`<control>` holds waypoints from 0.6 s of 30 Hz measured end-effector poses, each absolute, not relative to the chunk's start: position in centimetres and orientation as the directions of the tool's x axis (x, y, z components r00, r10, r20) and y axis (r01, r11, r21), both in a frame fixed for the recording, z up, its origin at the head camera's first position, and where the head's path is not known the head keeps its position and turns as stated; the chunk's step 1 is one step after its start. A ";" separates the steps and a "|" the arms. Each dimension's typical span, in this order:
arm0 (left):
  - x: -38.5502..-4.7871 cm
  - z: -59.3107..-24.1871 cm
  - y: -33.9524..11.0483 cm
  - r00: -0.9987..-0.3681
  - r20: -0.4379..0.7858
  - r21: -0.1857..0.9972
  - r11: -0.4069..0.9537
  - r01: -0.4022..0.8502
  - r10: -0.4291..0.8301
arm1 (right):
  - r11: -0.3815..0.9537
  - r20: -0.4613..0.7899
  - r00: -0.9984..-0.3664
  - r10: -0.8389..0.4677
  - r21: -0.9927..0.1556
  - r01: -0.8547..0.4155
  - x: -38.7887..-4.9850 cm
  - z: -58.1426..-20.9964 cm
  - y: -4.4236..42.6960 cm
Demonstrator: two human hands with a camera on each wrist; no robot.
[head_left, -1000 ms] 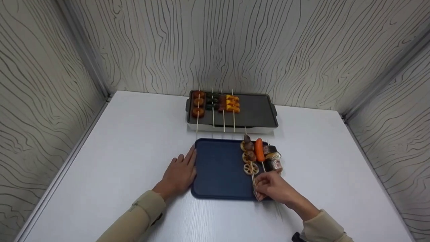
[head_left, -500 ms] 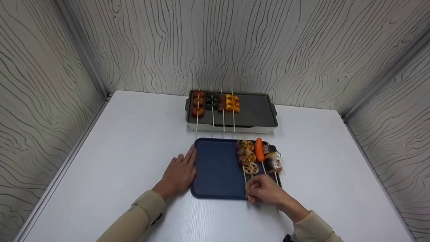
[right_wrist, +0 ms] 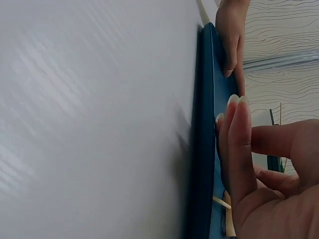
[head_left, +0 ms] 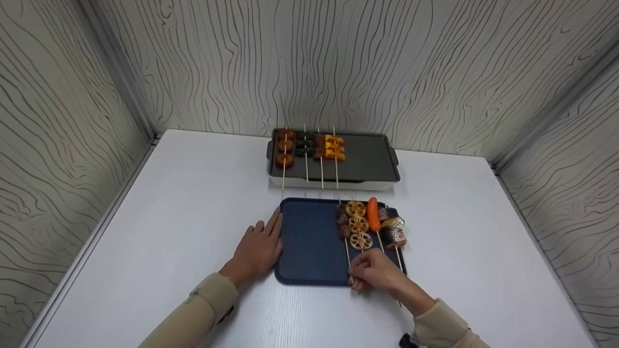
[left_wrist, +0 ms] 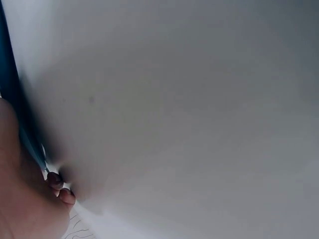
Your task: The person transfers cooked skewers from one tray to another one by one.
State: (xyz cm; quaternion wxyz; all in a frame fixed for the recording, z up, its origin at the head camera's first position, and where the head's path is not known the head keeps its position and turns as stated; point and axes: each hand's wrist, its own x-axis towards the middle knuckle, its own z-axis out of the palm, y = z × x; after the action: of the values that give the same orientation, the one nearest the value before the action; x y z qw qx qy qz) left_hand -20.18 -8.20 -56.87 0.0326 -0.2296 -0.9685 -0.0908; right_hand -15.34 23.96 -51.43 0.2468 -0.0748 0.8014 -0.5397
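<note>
A blue tray [head_left: 314,241] lies on the white table. My left hand [head_left: 257,251] rests at its left edge with fingers extended; the left wrist view shows part of that hand [left_wrist: 30,194] beside the tray side. My right hand [head_left: 375,273] pinches the lower stick of a dark meat skewer [head_left: 344,224] at the tray's near edge. Right of this skewer lie a lotus root skewer [head_left: 358,224], an orange sausage skewer [head_left: 373,215] and a skewer with dark and silvery pieces [head_left: 394,232]. In the right wrist view, the curved fingers of my right hand [right_wrist: 254,169] hide the pinched stick.
Behind the tray stands a grill plate [head_left: 370,159] with several skewers on its left half: round orange-brown slices [head_left: 285,146], dark green pieces [head_left: 304,144], reddish pieces [head_left: 319,147] and yellow pieces [head_left: 334,149]. Patterned panels [head_left: 309,63] enclose the table's back and sides.
My right hand has moved left with the dark meat skewer, which lay over the lotus root slices and is now down to their left. My left hand has stayed in place.
</note>
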 end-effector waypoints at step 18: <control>-20.2 -56.8 -8.2 -0.895 0.089 0.168 0.879 0.447 0.438 | 0.646 -0.179 -0.941 -0.288 -0.762 -0.053 -15.2 -51.8 22.7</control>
State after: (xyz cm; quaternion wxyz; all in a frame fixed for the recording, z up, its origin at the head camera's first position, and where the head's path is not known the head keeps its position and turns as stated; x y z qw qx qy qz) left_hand -20.17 -8.16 -56.84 0.0244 -0.2284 -0.9689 -0.0926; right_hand -15.22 22.69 -51.79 0.1434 -0.0951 0.8957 -0.4100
